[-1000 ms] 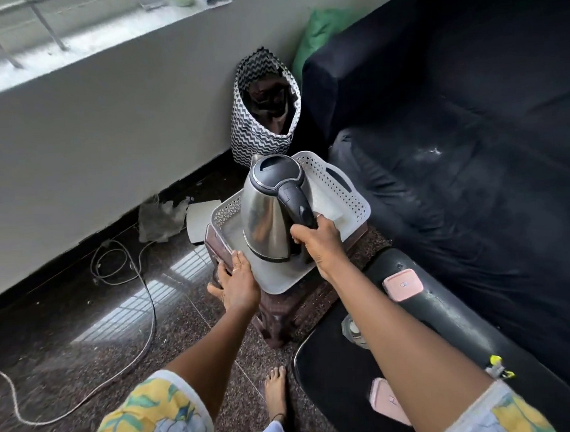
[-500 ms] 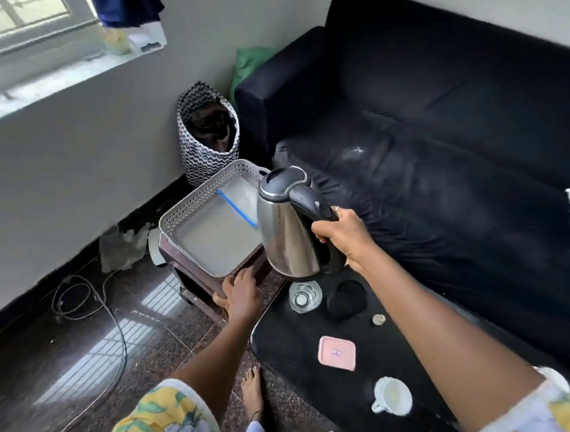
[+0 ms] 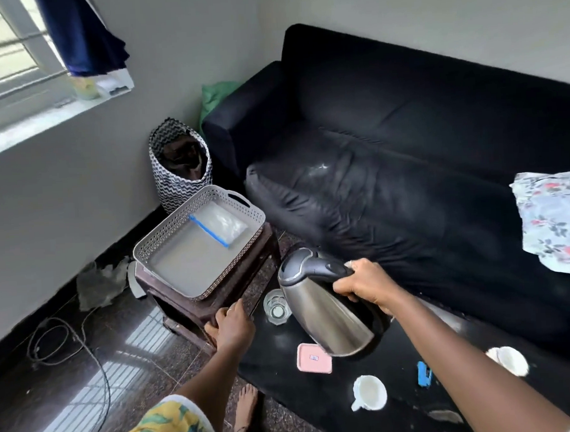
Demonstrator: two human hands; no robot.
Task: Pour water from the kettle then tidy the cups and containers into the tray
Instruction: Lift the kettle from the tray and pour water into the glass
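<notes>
The kettle (image 3: 327, 312) is held above the black counter (image 3: 276, 356) by the right hand (image 3: 366, 284), whose fingers are wrapped round the black handle. The body is tilted, with the lid end lowered toward the glass (image 3: 276, 307), which stands upright at the counter's far left corner. The kettle's upper edge overlaps the glass rim in this view; whether water is flowing cannot be told. The left hand (image 3: 233, 322) is laid at the counter's left edge, just beside the brown stool (image 3: 190, 313), with fingers loosely extended and nothing gripped. The grey tray (image 3: 168, 229) is seated on the stool and contains one clear bag (image 3: 223, 223) with a blue strip. On the counter, a pink container (image 3: 314, 359) lies just beside the kettle's base, a white cup (image 3: 368, 391) is set nearer the person, and a second white cup (image 3: 508, 360) is placed beyond the right forearm
</notes>
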